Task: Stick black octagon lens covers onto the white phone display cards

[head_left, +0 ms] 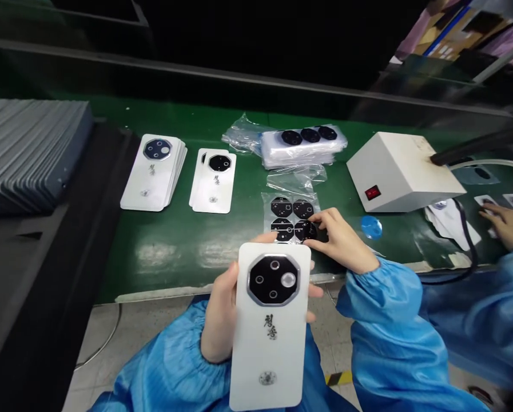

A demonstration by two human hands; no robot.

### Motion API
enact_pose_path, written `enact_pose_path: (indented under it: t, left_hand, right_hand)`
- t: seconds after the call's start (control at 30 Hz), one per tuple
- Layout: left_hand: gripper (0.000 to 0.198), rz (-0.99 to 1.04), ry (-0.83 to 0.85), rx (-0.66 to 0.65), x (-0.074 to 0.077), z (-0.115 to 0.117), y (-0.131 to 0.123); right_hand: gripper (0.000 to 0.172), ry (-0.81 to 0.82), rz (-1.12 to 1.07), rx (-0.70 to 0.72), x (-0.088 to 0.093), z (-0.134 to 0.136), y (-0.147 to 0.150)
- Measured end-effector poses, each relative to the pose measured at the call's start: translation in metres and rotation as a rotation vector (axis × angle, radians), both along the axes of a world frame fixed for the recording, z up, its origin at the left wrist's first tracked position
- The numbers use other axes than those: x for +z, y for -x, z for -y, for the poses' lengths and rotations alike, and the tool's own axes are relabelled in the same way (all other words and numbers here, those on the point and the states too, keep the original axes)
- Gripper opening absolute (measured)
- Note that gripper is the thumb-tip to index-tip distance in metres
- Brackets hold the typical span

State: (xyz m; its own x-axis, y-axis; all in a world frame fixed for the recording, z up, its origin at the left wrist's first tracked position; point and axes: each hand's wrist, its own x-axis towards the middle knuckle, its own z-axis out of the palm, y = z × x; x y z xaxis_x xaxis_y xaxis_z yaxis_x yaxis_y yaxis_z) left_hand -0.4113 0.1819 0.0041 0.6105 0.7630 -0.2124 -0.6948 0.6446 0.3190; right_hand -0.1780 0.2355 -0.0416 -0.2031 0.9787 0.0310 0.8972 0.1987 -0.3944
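Note:
My left hand (224, 309) grips a white phone back cover (269, 349) by its sides, upright in front of me. The cover has a black octagonal camera area with lens rings and dark lettering beneath. Beyond its top edge lies a clear sheet of black octagonal stickers (281, 207) on the green table. My right hand (344, 240) is closed in a pinch at the edge of the sheet's front right sticker (304, 230). How far that sticker has lifted cannot be made out. The cover hides the near edge of the sheet.
Stacked phone covers (153, 177) and a smaller pile (213, 183) lie left on the green table (170, 246). Plastic-wrapped sticker packs (299, 149) lie behind. A white box with red switch (397, 171) stands right, near a blue disc (371, 227), a co-worker's hand (509, 223) and grey trays (28, 154) far left.

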Motion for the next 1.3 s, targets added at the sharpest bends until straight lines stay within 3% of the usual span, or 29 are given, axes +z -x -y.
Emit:
enact_pose_path:
  t: [0.27, 0.6, 0.87, 1.13, 1.3]
  left_hand:
    - [0.047, 0.039, 0.009, 0.02, 0.0005, -0.0004, 0.0016]
    - [0.057, 0.113, -0.005, 0.004, -0.0013, -0.0014, 0.0014]
    - [0.053, 0.032, 0.076, 0.015, 0.0084, -0.0023, 0.0007]
    - [0.05, 0.076, 0.005, -0.011, 0.0015, -0.0037, 0.0023]
    - [0.05, 0.058, 0.002, -0.01, 0.0047, -0.0027, 0.0027]
  right_hand:
    - [0.04, 0.023, 0.024, 0.002, -0.0006, -0.0037, -0.0017]
    - [0.037, -0.014, -0.012, 0.004, 0.0003, -0.0018, 0.0008]
    - [0.04, -0.034, -0.004, 0.021, -0.0011, 0.0009, 0.0011]
    - [0.038, -0.05, -0.026, 0.039, 0.0001, 0.0051, 0.0015]
    - [0.038, -0.034, -0.023, 0.057, 0.0015, 0.0056, 0.0002]
